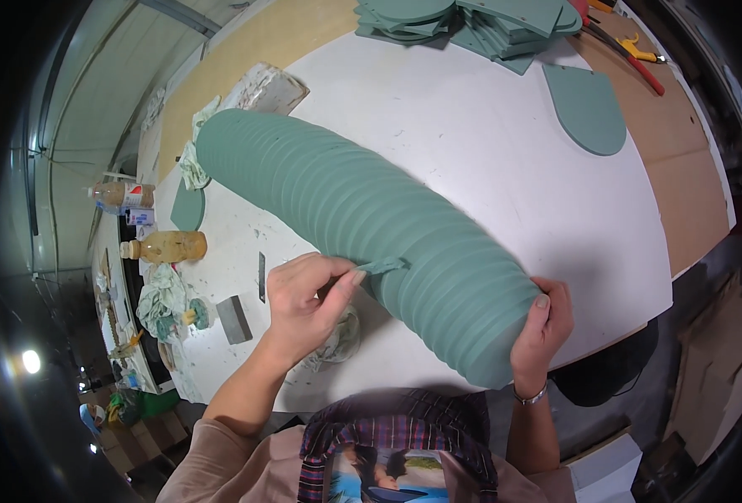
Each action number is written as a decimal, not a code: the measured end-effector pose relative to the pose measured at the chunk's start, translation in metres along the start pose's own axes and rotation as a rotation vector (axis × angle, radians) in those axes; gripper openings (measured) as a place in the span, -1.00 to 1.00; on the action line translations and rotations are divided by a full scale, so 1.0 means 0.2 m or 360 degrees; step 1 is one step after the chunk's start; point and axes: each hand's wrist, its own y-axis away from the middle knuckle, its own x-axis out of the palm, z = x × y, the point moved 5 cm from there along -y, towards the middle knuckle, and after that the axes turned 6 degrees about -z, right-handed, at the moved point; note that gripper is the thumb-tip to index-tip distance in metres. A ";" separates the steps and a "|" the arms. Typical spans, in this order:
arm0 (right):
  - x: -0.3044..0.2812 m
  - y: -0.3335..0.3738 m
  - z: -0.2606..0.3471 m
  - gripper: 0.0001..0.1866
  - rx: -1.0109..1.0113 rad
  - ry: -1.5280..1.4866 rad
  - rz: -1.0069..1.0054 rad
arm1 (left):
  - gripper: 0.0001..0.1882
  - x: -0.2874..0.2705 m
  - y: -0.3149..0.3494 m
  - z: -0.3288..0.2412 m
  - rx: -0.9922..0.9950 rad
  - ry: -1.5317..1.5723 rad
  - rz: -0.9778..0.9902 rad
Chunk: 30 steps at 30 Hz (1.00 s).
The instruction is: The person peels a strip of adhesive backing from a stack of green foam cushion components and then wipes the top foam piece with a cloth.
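A long, dull green ribbed cylinder (362,201) lies across the white table, from the far left toward me at the right. Pinched between the thumb and forefinger of my left hand (308,302) is a thin, crumpled green strip (385,266), perhaps cloth or paper. Its free end touches the ribs at the cylinder's near side. My right hand (543,323) grips the cylinder's near right end, thumb on top; the other fingers are partly hidden behind it. Under my left wrist sits a crumpled pale rag (336,339).
Stacked green panels (513,25) stand at the back, with one rounded panel (587,113) apart at the right. Red-handled pliers (639,71) lie beyond. To the left are a bottle of brownish liquid (170,246), a grey block (236,319) and crumpled rags (165,298).
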 end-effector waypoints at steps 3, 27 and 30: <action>0.00 0.00 0.01 -0.65 -0.0007 -0.0006 0.0006 | -0.93 0.02 -0.04 0.01 0.0082 -0.0031 0.0012; 0.00 0.00 0.02 -0.69 0.0015 -0.0042 0.0022 | -0.89 0.02 -0.13 0.07 -0.0133 0.0133 0.0025; 0.01 -0.01 0.02 -0.69 -0.0039 -0.0021 0.0021 | -0.88 -0.04 -0.12 0.11 -0.0281 0.0275 -0.0010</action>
